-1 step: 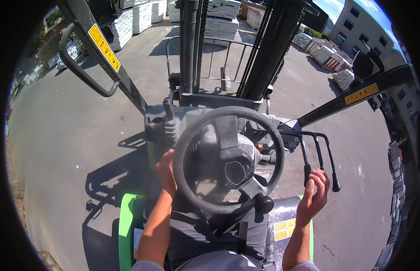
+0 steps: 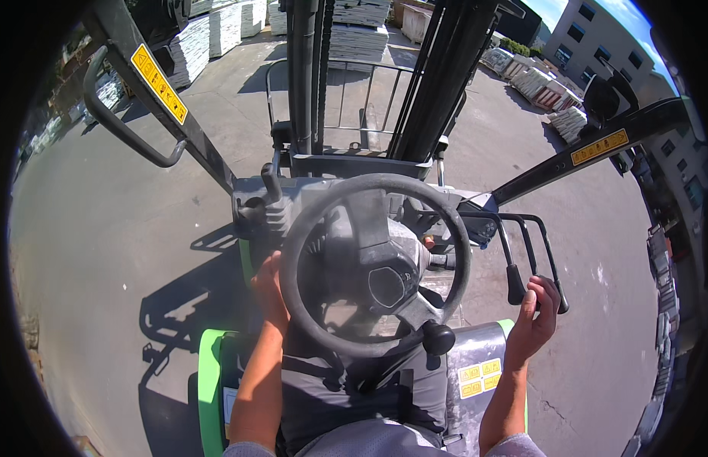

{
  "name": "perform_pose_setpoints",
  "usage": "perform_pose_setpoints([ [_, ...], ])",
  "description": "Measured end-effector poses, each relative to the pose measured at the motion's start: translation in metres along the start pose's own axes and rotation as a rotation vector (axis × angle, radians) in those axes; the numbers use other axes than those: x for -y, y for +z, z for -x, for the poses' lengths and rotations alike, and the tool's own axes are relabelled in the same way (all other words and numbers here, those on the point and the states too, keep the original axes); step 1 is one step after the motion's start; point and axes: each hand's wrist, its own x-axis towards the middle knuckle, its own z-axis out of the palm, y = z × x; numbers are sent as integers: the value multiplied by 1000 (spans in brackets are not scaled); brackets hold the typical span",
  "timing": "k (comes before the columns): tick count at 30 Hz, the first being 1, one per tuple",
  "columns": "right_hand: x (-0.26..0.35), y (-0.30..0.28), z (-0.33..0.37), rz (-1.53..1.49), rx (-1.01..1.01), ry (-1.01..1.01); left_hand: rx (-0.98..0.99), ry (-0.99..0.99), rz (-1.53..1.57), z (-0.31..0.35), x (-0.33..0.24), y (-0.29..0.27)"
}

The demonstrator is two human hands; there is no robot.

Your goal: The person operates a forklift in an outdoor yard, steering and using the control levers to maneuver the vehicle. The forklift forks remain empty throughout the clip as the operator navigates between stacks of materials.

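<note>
A black steering wheel of a forklift stands before me, a round spinner knob on its lower right rim. My left hand is at the outer left of the rim, which hides part of it; its fingers do not show clearly. On the right, my right hand curls its fingers round the middle control lever and covers its grip. The left control lever is beside the thumb. The right control lever has its grip partly hidden behind the fingers.
Ahead rise the dark mast and a wire load guard. Overhead-guard posts flank me, the left with a grab handle. A lever with a rubber boot stands left of the wheel. Stacked pale slabs stand beyond on paved ground.
My right hand has shifted right relative to the levers, away from the left grip and over part of the right one. The whole view has moved slightly. The left hand stays beside the wheel.
</note>
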Motion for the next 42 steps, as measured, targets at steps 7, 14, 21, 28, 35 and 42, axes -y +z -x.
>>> perform_pose_setpoints([
  [7, -98, -51, 11, 358, -6, -93, -53, 309, -165, -7, 14, 3],
  [14, -108, 11, -17, -106, -55, 180, -50, 266, -150, -5, 10, 1],
  [21, -103, 39, -117, 101, -33, 156, -23, -110, 163, -3, -5, 4],
  [28, -109, 43, -131, 95, -6, 185, -40, -242, 361, -2, -3, 7],
  [35, -103, 8, -63, 255, 107, 237, 39, -296, 432, 2, -18, 3],
  [42, 4, 20, 19, -215, 259, -57, -15, 88, -101, 2, -22, 4],
])
